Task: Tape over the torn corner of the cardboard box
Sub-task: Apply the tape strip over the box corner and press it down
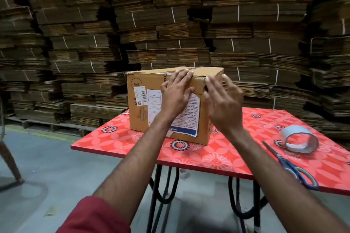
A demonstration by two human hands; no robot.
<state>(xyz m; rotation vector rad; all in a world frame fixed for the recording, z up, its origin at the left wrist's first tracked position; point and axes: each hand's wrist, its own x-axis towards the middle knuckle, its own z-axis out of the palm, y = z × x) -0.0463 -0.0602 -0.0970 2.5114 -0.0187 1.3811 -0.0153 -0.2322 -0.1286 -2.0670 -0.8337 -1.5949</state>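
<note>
A brown cardboard box (144, 98) with white labels stands on a red flowered table (236, 155). My left hand (176, 92) lies flat against the box's near face, fingers spread and reaching its top edge. My right hand (223, 104) hovers open just in front of the box's near upper corner, where a torn, ragged spot (205, 78) shows between the two hands. A roll of tape (299, 139) lies on its side at the right of the table. Blue-handled scissors (289, 164) lie beside the roll, nearer to me.
Tall stacks of flattened, tied cardboard (170, 24) fill the whole background behind the table. The table has black metal legs (157, 185) on a grey concrete floor. A wooden chair leg (9, 159) shows at the far left.
</note>
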